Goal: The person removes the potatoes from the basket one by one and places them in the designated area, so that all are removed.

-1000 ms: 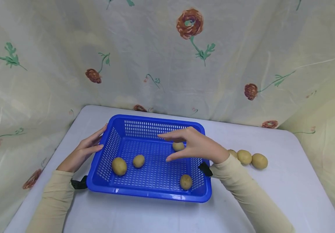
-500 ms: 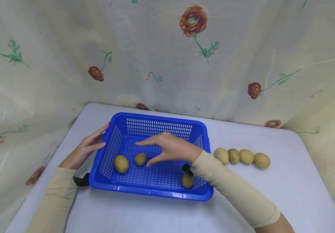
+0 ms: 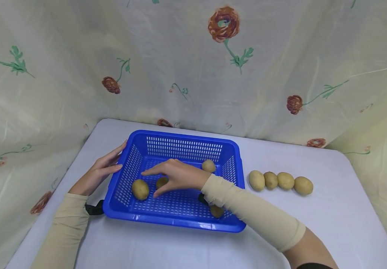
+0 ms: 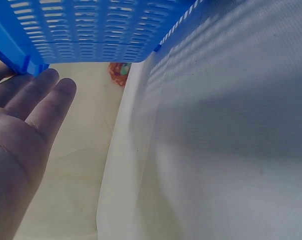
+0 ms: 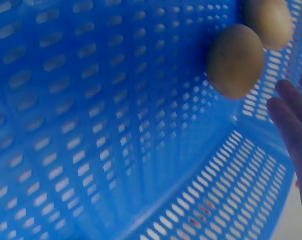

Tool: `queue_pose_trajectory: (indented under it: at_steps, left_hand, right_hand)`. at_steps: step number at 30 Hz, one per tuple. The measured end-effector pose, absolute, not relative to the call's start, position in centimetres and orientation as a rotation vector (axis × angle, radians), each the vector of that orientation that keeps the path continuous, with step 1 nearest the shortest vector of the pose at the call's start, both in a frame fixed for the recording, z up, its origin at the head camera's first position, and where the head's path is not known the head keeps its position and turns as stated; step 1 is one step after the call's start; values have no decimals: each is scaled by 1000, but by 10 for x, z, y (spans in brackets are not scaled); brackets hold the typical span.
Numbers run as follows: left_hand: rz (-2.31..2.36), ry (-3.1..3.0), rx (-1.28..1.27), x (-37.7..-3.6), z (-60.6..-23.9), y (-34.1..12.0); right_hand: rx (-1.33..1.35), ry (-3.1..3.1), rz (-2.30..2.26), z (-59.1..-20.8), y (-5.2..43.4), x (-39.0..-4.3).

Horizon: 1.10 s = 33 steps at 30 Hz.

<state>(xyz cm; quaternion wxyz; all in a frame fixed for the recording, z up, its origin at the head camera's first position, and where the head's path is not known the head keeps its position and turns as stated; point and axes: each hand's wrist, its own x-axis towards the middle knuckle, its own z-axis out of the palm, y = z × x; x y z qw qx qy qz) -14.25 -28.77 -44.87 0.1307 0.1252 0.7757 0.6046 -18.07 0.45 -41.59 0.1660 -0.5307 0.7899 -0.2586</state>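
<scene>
A blue slotted basket [image 3: 180,142] stands mid-table with several potatoes in it. My right hand [image 3: 153,183] reaches into it from the right, fingers spread and straight, just over a small potato [image 3: 162,182] lying between thumb and forefinger. A bigger potato [image 3: 140,189] lies just left of it. In the right wrist view these two potatoes [image 5: 236,60] lie on the basket floor [image 5: 90,125] ahead of my fingertips [image 5: 296,130]. My left hand [image 3: 111,164] rests flat against the basket's left rim, and its straight fingers [image 4: 38,102] touch the basket wall [image 4: 90,30].
Another potato [image 3: 208,166] lies at the basket's far right and one [image 3: 216,211] at its near right, partly under my forearm. Several potatoes [image 3: 285,180] lie in a row on the white table [image 3: 331,216] to the right. A flowered curtain [image 3: 193,67] hangs behind.
My right hand has moved left and down across the basket, from over the far-right potato to over the small potato at the middle left. The left hand has stayed on the rim.
</scene>
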Motion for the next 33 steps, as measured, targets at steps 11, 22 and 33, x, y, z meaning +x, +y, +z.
queue_pose_trajectory:
  at_steps: [11,22,33]
  left_hand:
    - [1759,2243,390,-142,-450,-289]
    - [1749,2244,378,-141,-448,-288]
    - [1753,2241,370,-141,-449,-288]
  right_hand:
    - [-1549,2252,-629,-435,-17,-178]
    - [-1544,2335,-593,-450,-30,-175]
    - [-1533,2329,-735,-454,-30,-179]
